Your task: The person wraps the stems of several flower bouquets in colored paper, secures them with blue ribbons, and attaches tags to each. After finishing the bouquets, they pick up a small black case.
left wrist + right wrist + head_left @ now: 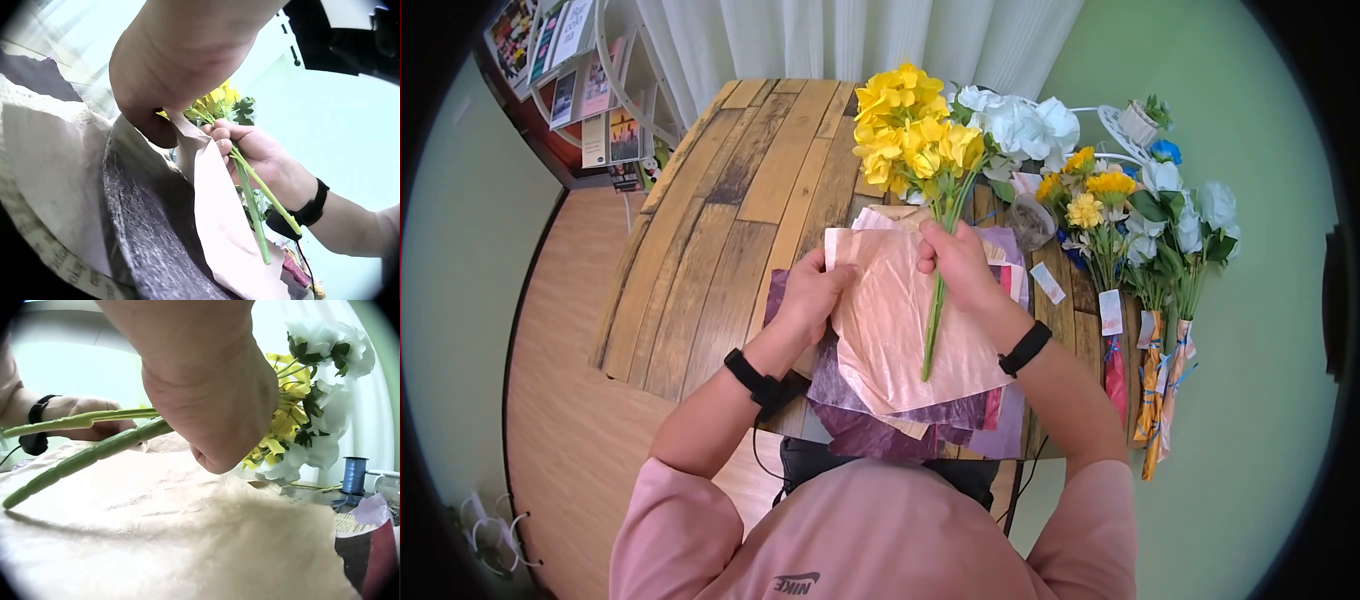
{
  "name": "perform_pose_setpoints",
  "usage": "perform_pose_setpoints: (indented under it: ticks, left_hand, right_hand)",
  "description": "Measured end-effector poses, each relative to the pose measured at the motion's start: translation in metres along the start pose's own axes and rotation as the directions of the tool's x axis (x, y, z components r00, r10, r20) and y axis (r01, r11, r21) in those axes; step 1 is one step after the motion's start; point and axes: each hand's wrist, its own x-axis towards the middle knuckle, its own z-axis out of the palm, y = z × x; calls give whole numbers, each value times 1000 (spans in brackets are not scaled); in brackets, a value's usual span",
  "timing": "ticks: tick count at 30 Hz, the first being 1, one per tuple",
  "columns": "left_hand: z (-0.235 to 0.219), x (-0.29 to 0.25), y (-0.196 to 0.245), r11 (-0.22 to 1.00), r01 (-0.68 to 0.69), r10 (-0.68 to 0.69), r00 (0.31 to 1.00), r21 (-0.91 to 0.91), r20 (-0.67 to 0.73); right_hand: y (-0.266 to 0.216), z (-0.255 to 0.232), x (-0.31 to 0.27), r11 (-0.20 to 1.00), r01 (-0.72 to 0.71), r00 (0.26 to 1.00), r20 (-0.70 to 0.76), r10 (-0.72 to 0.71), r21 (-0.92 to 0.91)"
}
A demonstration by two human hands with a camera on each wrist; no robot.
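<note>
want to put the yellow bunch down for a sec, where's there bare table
Free: the bare planks of the wooden table, left of the left hand and the pink sheet, up to the far edge by the curtain. Crowded: the right side, with white flowers and wrapped bouquets beside the right hand holding the yellow flowers.
</note>
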Motion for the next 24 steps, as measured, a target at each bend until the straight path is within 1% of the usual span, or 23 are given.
perform_pose_setpoints:
  ticks: [1, 2, 3, 4, 5, 7, 8, 9, 10, 11, 12, 13, 14, 15, 16, 17, 18, 19, 20, 21, 22, 23, 24]
  left_hand:
    - [1, -1, 1, 1000, -8, 8, 998, 9, -59]
    - [3, -3, 1, 1000, -9, 9, 998, 8, -55]
    - [4, -8, 1, 998, 7, -7, 1000, -60, -7]
    - [6, -13, 3, 992, 25, -20, 999, -127, 41]
    - [8, -16, 4, 992, 25, -20, 999, -124, 44]
    - [10, -22, 6, 985, 73, -62, 995, -158, 76]
    - [12, -25, 7, 985, 73, -61, 995, -157, 80]
    - [13, -29, 9, 986, 115, -94, 983, -123, 160]
    - [14, -31, 10, 984, 153, -129, 963, -87, 237]
    - [13, -30, 13, 984, 154, -129, 962, -88, 240]
    - [11, -29, 15, 968, 233, -192, 928, -96, 318]
    - [10, -28, 17, 945, 312, -251, 884, -98, 394]
    - [11, -26, 18, 936, 349, -306, 863, -37, 402]
    - [11, -25, 15, 936, 350, -306, 863, -40, 402]
    - [10, -23, 11, 936, 353, -329, 882, -10, 337]
    - [11, -24, 9, 934, 357, -349, 898, 20, 269]
    - [12, -28, 7, 933, 359, -350, 897, 18, 268]
    - [14, -35, 7, 965, 242, -260, 920, 98, 292]
    - [16, -41, 5, 977, 119, -172, 931, 176, 322]
    - [15, -44, -1, 976, 127, -179, 931, 176, 319]
    - [16, -47, -6, 971, -16, -79, 922, 240, 379]
    - [16, -48, -8, 942, -162, 16, 896, 293, 444]
    - [14, -47, -7, 944, -138, 8, 918, 301, 396]
  right_hand:
    - [3, 3, 1, 1000, -27, 999, -48, 26, -17]
    - [5, 6, 3, 998, -56, 994, -98, 53, -32]
    - [9, 7, 5, 998, -55, 994, -101, 51, -32]
    - [13, 9, 8, 998, -65, 989, -133, 62, -13]
    - [17, 11, 12, 997, -74, 983, -165, 74, 7]
    - [26, 15, 17, 997, -72, 980, -184, 75, 19]
    - [32, 14, 20, 997, -74, 977, -200, 77, 25]
    - [42, 12, 26, 997, -71, 976, -204, 75, 24]
    - [56, 7, 35, 997, 31, 976, -215, -47, -74]
    - [62, 5, 38, 976, 131, 963, -212, -167, -171]
    - [68, 2, 40, 992, 109, 978, -172, -118, -61]
    - [71, -3, 44, 992, 109, 978, -172, -118, -63]
    - [74, -9, 48, 995, 88, 991, -95, -93, -57]
    - [77, -14, 51, 996, 65, 998, -16, -66, -52]
    - [74, -6, 45, 992, 93, 995, -53, -89, 89]
    - [66, -1, 41, 992, 91, 995, -51, -87, 87]
    - [58, 2, 36, 999, 36, 993, -113, -36, -3]
    - [50, 5, 32, 996, -25, 984, -179, 9, -87]
    - [37, 6, 25, 991, -134, 980, -145, 134, 4]
    - [46, 5, 28, 990, -141, 979, -146, 141, 7]
    - [51, 5, 32, 998, -62, 988, -141, 58, -21]
    - [56, 5, 36, 999, 19, 991, -134, -25, -47]
    - [60, 2, 37, 999, 17, 991, -133, -23, -47]
